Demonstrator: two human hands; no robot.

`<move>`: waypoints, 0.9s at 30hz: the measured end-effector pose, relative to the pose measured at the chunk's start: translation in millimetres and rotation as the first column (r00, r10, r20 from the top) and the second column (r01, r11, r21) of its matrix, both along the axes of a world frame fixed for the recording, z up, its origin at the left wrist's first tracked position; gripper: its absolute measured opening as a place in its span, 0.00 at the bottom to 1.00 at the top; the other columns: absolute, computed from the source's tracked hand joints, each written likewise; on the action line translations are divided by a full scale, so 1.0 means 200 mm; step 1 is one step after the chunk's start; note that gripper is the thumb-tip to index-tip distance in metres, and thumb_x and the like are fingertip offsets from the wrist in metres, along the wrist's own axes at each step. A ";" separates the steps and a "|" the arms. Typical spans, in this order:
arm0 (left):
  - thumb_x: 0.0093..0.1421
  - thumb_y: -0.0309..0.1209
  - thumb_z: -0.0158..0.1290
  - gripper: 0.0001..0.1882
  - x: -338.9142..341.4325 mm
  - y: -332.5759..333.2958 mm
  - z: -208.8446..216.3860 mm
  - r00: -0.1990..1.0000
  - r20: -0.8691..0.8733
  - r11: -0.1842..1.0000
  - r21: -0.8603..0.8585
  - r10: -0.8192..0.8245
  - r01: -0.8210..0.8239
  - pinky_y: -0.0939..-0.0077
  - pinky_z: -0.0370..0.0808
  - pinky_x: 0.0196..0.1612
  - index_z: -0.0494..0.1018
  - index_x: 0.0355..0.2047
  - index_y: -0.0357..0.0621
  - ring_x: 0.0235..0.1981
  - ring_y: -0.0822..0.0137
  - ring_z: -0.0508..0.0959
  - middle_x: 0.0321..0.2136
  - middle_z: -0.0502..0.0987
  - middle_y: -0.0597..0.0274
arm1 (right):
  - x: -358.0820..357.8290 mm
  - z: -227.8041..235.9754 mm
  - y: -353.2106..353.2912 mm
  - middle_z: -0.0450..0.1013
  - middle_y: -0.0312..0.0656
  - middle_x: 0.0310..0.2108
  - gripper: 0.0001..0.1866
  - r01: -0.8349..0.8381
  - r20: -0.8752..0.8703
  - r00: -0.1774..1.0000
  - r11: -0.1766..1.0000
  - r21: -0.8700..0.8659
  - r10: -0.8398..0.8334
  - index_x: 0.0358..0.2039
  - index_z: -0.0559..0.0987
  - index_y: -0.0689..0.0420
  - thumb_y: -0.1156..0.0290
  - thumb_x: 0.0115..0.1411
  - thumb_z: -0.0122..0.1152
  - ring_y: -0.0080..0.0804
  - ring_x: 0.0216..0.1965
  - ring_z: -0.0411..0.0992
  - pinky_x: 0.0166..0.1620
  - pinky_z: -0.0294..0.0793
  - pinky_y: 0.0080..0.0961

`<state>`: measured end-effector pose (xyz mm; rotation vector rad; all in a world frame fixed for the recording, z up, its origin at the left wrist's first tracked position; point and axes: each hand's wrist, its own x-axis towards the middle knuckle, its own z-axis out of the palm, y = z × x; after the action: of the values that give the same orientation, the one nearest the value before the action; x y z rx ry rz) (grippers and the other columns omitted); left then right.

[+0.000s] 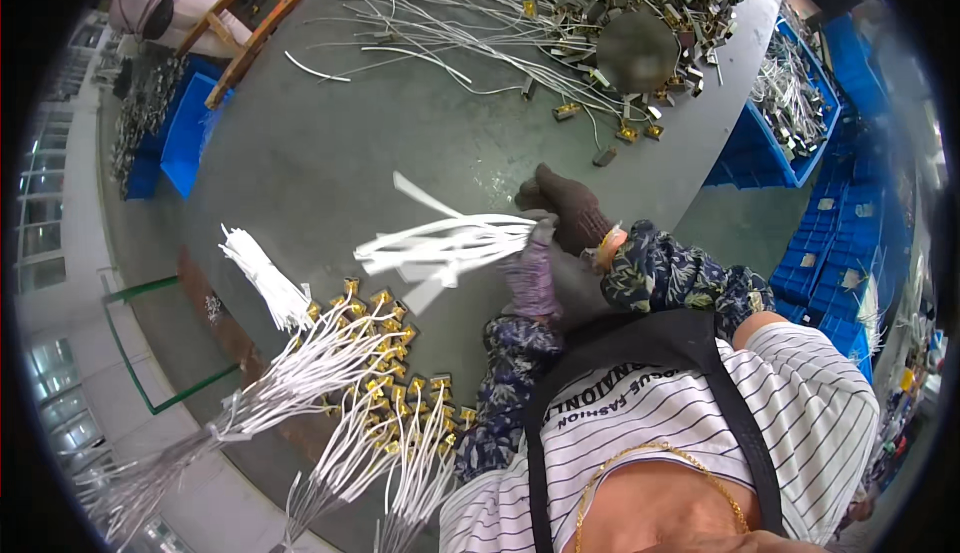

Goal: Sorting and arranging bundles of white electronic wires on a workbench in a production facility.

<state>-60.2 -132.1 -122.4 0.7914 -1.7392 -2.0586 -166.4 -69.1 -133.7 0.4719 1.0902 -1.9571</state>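
My left hand (535, 243), gloved and with a purple cuff, is closed around one end of a bundle of white tubes (450, 243). Their loose ends fan out to the left above the grey table. Just beyond it, my right hand (568, 203) in a dark brown glove has its fingers curled in close to the bundle's held end. What those fingers hold, if anything, is hidden. To the left, a tied-looking bunch of white tubes (265, 278) lies by several small yellow-and-dark parts with white wire leads (310, 363).
Across the grey table (400, 133) a heap of small metal parts with wires (650, 43) lies around a dark round object (637, 48). A blue bin of similar parts (795, 103) stands right, beside stacked blue crates (825, 243). A wooden frame (265, 3) and a person (165, 3) are far left.
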 end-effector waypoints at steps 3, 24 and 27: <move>0.56 0.33 0.59 0.12 0.02 -0.19 -0.07 0.995 0.068 0.996 0.035 0.079 -0.081 0.70 0.73 0.37 0.76 0.36 0.36 0.31 0.70 0.73 0.31 0.76 0.62 | -0.15 0.19 -0.01 0.74 0.44 0.33 0.20 -0.184 -0.497 0.750 0.860 0.476 0.436 0.43 0.75 0.64 0.59 0.59 0.58 0.29 0.35 0.73 0.39 0.74 0.27; 0.62 0.40 0.54 0.15 -0.19 -0.04 0.03 0.993 -0.028 0.846 0.527 0.114 -0.082 0.74 0.77 0.30 0.71 0.40 0.41 0.29 0.67 0.77 0.30 0.76 0.61 | -0.02 0.26 0.39 0.72 0.37 0.20 0.19 -0.392 -0.144 0.698 0.543 0.743 0.701 0.30 0.77 0.61 0.55 0.53 0.57 0.24 0.21 0.71 0.27 0.71 0.27; 0.64 0.43 0.49 0.14 -0.31 0.05 0.09 0.970 0.004 0.703 0.688 0.242 -0.178 0.75 0.74 0.26 0.71 0.39 0.46 0.25 0.67 0.75 0.28 0.75 0.63 | 0.07 0.21 0.44 0.74 0.40 0.25 0.19 -0.294 -0.298 0.665 0.607 0.738 0.685 0.30 0.77 0.59 0.54 0.52 0.56 0.29 0.25 0.73 0.31 0.72 0.27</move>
<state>-121.9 -121.9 -103.7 1.0157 -0.7382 -2.5271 -151.7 19.0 -91.3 -0.1338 2.0464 -1.1445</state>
